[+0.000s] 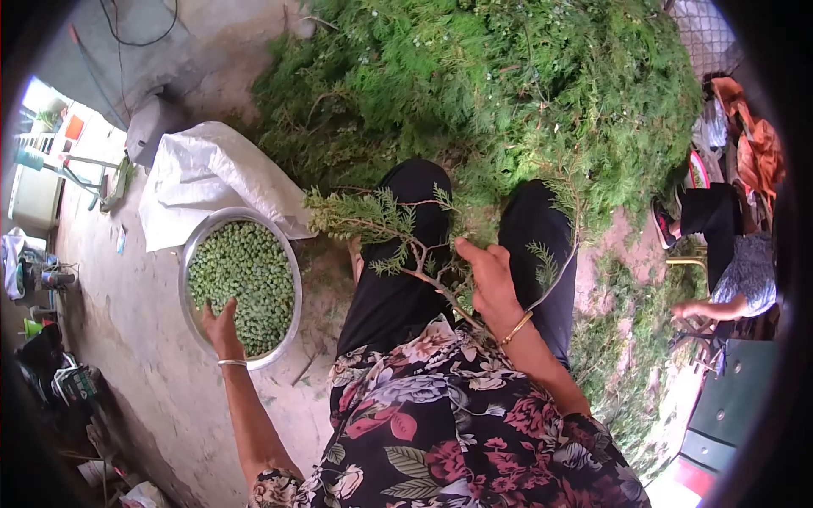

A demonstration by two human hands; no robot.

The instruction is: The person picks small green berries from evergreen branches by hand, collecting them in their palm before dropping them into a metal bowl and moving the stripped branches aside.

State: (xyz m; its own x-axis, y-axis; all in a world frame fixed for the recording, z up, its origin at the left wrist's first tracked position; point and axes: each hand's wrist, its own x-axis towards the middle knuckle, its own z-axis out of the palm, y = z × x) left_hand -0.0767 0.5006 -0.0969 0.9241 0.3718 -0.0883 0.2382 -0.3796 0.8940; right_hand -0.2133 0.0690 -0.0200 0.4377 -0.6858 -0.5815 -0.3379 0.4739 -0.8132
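Note:
My left hand (222,328) reaches over the near rim of a round metal basin (297,292). Its thumb and fingers are apart, and I see nothing held between them. Small green seed cones (246,275) fill much of the basin. Closed around a conifer branch (421,269) is my right hand (491,284), above my lap between the knees. The branch forks into several twigs with green scale-like sprays, some lying over my dark trousers. Part of its stem is hidden behind the right hand.
A large heap of cut conifer greenery (474,85) lies ahead of my knees. A white sack (212,173) rests beside the basin. At the right sits another person, with an arm (711,309) stretched out. Dark machinery (63,377) stands at the left edge.

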